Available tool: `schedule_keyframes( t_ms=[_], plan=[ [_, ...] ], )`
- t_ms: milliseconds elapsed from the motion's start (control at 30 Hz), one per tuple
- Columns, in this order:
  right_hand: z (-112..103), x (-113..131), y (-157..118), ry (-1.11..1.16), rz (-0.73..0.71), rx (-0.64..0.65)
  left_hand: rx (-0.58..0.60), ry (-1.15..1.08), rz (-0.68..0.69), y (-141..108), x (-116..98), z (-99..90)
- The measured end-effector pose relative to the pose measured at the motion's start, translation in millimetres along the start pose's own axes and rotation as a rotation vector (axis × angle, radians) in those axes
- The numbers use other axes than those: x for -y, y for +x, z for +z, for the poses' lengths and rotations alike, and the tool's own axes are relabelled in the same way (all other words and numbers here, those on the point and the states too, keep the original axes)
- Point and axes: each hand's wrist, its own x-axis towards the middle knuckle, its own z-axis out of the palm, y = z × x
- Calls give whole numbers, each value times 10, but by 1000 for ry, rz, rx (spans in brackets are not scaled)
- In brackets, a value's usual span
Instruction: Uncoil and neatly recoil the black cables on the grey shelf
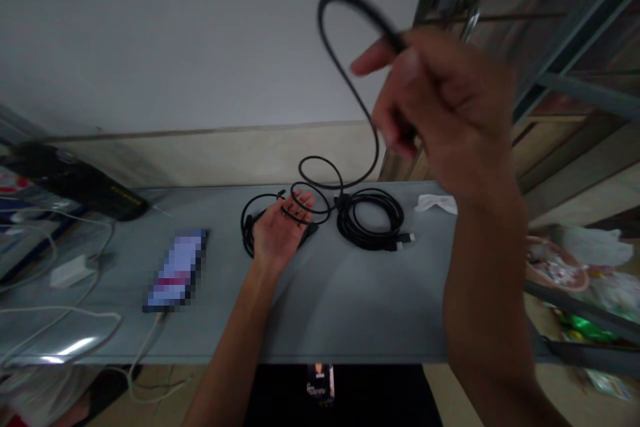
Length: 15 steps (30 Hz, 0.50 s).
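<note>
My right hand [440, 100], raised high and slightly blurred, pinches a thin black cable [350, 83] between thumb and fingers, with the index finger pointing out to the left. From there the cable curves up, then drops in loose loops toward the table. My left hand [283, 230] lies palm up low over the table, fingers apart and a little curled; the cable's loops cross over them. Partly hidden behind this hand is a black coil [247, 230]. Right of it rests a second, bundled black cable coil [370, 220], its metal plugs showing.
A phone [175, 270] with a white charging cord lies at left, near a white adapter [73, 271] and a black bottle [80, 180] on its side. A white scrap [436, 203] sits at the back right of the grey table [350, 307]. Metal shelving [595, 97] stands at right.
</note>
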Motion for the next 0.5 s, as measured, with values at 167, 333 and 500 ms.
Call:
schedule_keyframes(
  t_ms=[167, 333, 500],
  plan=[
    [228, -158, -16, -172, 98, 738, 20, -31, 4, 15, -19, -6],
    [694, -532, -132, -508, 212, 1101, 22, 7, 28, 35, -28, -22],
    [1029, -754, -333, -648, 384, 1122, -1, -24, -15, 44, -28, -38]
  ],
)
